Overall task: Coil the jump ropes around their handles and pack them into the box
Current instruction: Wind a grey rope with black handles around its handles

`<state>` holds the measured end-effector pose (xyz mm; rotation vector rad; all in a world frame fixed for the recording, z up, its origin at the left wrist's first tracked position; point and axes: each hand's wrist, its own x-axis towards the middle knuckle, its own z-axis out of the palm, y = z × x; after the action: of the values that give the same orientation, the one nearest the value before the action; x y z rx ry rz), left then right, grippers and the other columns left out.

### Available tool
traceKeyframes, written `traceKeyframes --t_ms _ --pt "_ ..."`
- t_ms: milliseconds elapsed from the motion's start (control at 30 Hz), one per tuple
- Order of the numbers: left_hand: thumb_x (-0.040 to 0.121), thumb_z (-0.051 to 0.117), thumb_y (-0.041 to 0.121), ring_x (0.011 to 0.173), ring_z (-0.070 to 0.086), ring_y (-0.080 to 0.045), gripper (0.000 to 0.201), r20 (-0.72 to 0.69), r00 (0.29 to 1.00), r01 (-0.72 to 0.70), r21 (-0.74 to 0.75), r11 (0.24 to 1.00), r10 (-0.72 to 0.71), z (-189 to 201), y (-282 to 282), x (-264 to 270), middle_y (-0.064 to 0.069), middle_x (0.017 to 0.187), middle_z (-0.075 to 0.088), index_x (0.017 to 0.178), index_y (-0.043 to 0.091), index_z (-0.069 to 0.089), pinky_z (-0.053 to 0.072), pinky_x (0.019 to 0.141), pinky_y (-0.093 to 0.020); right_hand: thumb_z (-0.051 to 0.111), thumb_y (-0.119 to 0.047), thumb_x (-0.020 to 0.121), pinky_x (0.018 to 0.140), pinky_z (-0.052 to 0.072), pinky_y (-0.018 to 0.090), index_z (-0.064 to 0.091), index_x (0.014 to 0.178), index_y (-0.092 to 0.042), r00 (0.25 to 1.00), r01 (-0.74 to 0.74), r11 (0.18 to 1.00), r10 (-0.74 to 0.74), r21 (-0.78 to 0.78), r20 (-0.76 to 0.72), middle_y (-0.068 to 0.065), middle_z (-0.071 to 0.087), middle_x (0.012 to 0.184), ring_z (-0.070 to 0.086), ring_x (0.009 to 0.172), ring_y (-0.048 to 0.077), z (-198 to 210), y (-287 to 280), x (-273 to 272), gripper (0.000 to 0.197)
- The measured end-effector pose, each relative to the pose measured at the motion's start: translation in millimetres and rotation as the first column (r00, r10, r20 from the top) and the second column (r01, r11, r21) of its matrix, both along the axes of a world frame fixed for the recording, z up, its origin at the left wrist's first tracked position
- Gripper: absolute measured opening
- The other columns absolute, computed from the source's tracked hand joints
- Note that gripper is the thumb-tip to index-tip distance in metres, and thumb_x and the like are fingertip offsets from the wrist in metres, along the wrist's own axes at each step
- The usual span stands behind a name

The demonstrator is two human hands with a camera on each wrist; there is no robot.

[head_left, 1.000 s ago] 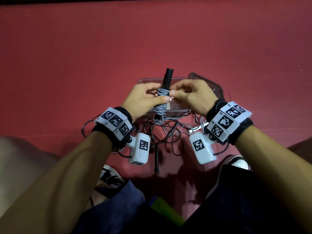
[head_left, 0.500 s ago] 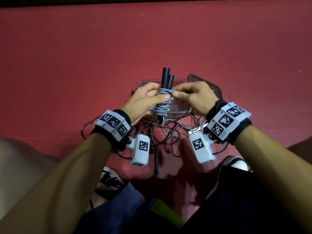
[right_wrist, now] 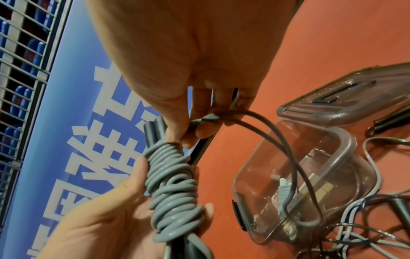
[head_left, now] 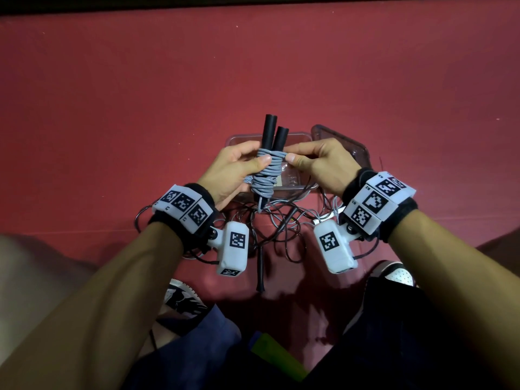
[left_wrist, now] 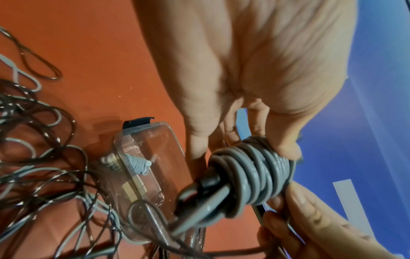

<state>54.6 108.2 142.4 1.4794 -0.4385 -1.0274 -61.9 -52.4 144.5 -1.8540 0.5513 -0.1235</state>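
While the left hand point(head_left: 236, 170) grips the grey rope wound around two black handles point(head_left: 266, 175), now tipped so both handle tops show, the right hand point(head_left: 318, 164) pinches its loose end. It looks nearly ready for the clear plastic box point(head_left: 292, 184) just behind.

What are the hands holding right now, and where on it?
Both hold the grey jump rope coiled around its black handles. The left hand grips the coil's middle; the right hand pinches the cord at the coil's top.
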Motion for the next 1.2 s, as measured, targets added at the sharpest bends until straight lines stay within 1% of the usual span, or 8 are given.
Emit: traceKeyframes --t_ms 133,267,433,600,700,900,1067,1200 --pt "0.103 0.053 0.005 0.094 0.067 -0.035 0.021 0.025 0.998 -0.054 0.002 0.999 0.054 -4 2 3 -0.011 0.100 0.072 0.120 0.017 0.057 0.045 0.089 -0.075 0.075 -0.014 0.088 0.094 0.057 0.046 0.080 0.096 -0.017 1.000 0.023 0.996 -0.024 0.086 0.008 0.008 0.078 0.089 0.070 0.082 0.020 3 1 -2 0.010" --pt "0.104 0.051 0.007 0.082 0.069 -0.023 0.016 0.152 0.988 -0.045 0.041 0.998 0.038 -4 0 2 -0.010 0.096 0.073 0.117 0.014 0.059 0.057 0.079 -0.044 0.082 -0.018 0.080 0.087 0.058 0.039 0.081 0.086 -0.020 0.998 0.059 0.997 -0.061 0.052 0.025 0.005 0.077 0.081 0.068 0.074 0.015 2 4 -3 0.006" --pt "0.090 0.066 0.024 0.106 0.072 -0.022 0.024 0.235 0.972 -0.027 0.048 0.998 0.015 -4 -2 1 -0.002 0.112 0.075 0.110 0.034 0.073 0.052 0.105 -0.048 0.084 -0.023 0.078 0.072 0.055 0.041 0.079 0.080 -0.014 0.997 0.069 0.998 -0.069 0.000 0.032 0.020 0.073 0.080 0.060 0.067 0.022 0 7 -2 0.010" --pt "0.084 0.079 0.002 0.103 0.070 -0.004 0.055 0.279 0.956 0.084 0.038 0.996 -0.091 -1 0 -2 0.021 0.105 0.071 0.132 0.023 0.062 0.055 0.094 -0.023 0.071 -0.017 0.091 0.075 0.055 0.027 0.078 0.086 -0.017 0.998 0.031 1.000 -0.030 -0.003 0.049 -0.002 0.075 0.074 0.067 0.067 0.006 6 8 -3 0.008" --pt "0.082 0.081 0.005 0.100 0.071 -0.005 0.050 0.319 0.945 0.059 0.052 0.997 -0.072 -2 1 1 0.023 0.100 0.074 0.119 0.035 0.065 0.055 0.091 -0.022 0.061 -0.011 0.098 0.085 0.055 0.031 0.078 0.099 -0.013 0.999 -0.032 0.998 0.033 -0.046 0.020 0.006 0.077 0.088 0.068 0.077 0.010 6 7 -4 0.018" --pt "0.090 0.070 -0.002 0.098 0.071 -0.015 0.035 0.260 0.965 0.015 0.073 0.997 -0.033 -4 0 6 -0.006 0.110 0.073 0.119 0.016 0.066 0.056 0.098 -0.034 0.071 -0.016 0.092 0.086 0.058 0.049 0.079 0.096 -0.014 0.999 -0.005 1.000 0.005 -0.015 0.034 0.018 0.075 0.089 0.070 0.081 0.037 4 3 -2 0.009" --pt "0.099 0.055 -0.001 0.108 0.069 -0.022 0.027 0.120 0.991 0.062 0.053 0.997 -0.068 -1 2 1 -0.009 0.112 0.073 0.115 0.017 0.067 0.053 0.102 -0.039 0.073 -0.032 0.089 0.081 0.057 0.046 0.078 0.095 -0.013 0.999 0.049 0.999 -0.049 0.000 0.015 0.017 0.072 0.080 0.062 0.070 0.020 -2 -2 -2 0.021" --pt "0.102 0.050 0.001 0.113 0.068 -0.024 0.031 0.140 0.987 0.071 0.055 0.996 -0.078 -4 3 3 -0.015 0.122 0.071 0.130 0.004 0.062 0.048 0.108 -0.044 0.062 -0.015 0.098 0.076 0.055 0.026 0.076 0.104 -0.022 1.000 -0.006 0.999 0.005 0.046 0.015 -0.009 0.070 0.070 0.063 0.069 0.005 0 -1 -2 0.017"
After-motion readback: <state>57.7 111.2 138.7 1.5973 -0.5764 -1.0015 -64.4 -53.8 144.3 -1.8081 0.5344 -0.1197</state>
